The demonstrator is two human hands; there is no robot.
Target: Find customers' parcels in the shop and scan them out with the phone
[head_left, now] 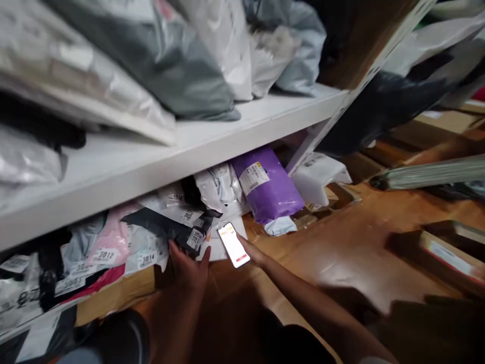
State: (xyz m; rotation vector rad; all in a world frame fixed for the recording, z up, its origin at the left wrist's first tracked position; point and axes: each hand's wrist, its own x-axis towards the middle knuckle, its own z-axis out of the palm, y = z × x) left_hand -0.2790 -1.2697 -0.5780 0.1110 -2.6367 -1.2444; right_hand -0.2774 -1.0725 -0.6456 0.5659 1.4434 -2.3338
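My left hand [189, 265] is at the front of the bottom shelf, with thumb and fingers on either side of the near end of a black plastic parcel [159, 225]. Its white label reads about 3015; part of the grip is hidden by the parcel. In my right hand [250, 248] is a smartphone [233, 245], screen up and lit white with a red bar near its lower edge. Just behind the phone lie white plastic parcels [220, 184], and a purple parcel [269, 187] with a white label rests to their right.
Above my hands runs a white shelf board [250, 132] loaded with grey parcels [162, 60] and white ones. Labelled bags, including a pink parcel [113, 235], crowd the lower left. Cardboard boxes [450, 253] stand on the brown floor [341, 242] at right.
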